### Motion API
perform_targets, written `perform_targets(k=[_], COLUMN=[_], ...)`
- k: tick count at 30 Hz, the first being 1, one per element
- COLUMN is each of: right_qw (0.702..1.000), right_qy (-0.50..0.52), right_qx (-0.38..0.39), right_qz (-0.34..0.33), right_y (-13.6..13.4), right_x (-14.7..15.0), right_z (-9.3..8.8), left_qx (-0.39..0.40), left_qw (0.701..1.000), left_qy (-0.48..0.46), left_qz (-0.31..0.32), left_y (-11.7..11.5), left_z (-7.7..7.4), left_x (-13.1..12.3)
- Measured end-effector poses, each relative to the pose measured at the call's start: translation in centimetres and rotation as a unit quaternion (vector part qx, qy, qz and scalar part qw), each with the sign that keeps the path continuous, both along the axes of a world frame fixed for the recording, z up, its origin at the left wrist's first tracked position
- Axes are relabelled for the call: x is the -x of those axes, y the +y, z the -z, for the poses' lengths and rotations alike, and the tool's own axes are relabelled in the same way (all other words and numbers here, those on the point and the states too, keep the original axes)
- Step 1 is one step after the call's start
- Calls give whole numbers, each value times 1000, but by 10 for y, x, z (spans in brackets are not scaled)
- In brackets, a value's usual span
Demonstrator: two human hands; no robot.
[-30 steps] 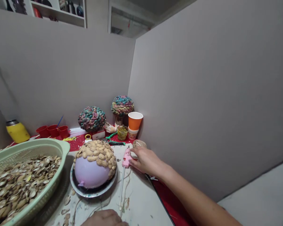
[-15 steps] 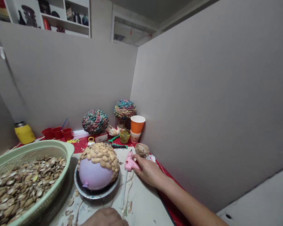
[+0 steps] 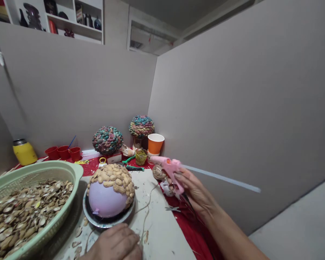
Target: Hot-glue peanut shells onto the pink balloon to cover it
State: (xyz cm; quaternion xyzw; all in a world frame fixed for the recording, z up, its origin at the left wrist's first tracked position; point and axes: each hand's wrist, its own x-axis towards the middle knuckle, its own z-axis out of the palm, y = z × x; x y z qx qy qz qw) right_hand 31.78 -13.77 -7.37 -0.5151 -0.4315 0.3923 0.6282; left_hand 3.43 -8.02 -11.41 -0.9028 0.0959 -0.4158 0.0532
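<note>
My right hand (image 3: 192, 187) is wrapped around the handle of a pink hot glue gun (image 3: 171, 169), held up at the right of the board with its nozzle to the left. A long glue stick (image 3: 224, 177) sticks out of its back. At the bottom, my left hand (image 3: 117, 243) rests by a metal bowl (image 3: 108, 222), knuckles up and fingers curled; whatever they hold is hidden. In the bowl sits a lilac balloon (image 3: 107, 200), its upper part covered with peanut shells (image 3: 115, 178) and its knot facing me.
A green colander (image 3: 76, 177) full of shell halves (image 3: 40, 206) stands at the left. Behind are two colourful shell-covered balls (image 3: 107, 140), red cups (image 3: 63, 152), an orange cup (image 3: 155, 143) and green-handled pliers (image 3: 135, 168). Twine (image 3: 157, 173) and small scissors (image 3: 173, 208) lie right.
My right hand has lifted the glue gun off the board and swung it right, its nozzle turning left. My left hand has come further into view beside the bowl.
</note>
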Motion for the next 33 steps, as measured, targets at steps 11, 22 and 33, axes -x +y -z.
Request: perform_targets(k=[11, 22, 33], right_qw=[986, 993, 995], right_qy=[159, 107, 93], right_qx=[30, 5, 21], right_qz=[-42, -40, -42], right_y=[4, 21, 15], right_x=[35, 52, 49], right_z=[11, 30, 43], left_qx=[-89, -92, -86], left_qw=[976, 965, 957], left_qy=[-2, -1, 9], left_qz=[-199, -247, -276], left_y=[3, 2, 1], left_z=[-1, -2, -7], left_x=[4, 13, 51])
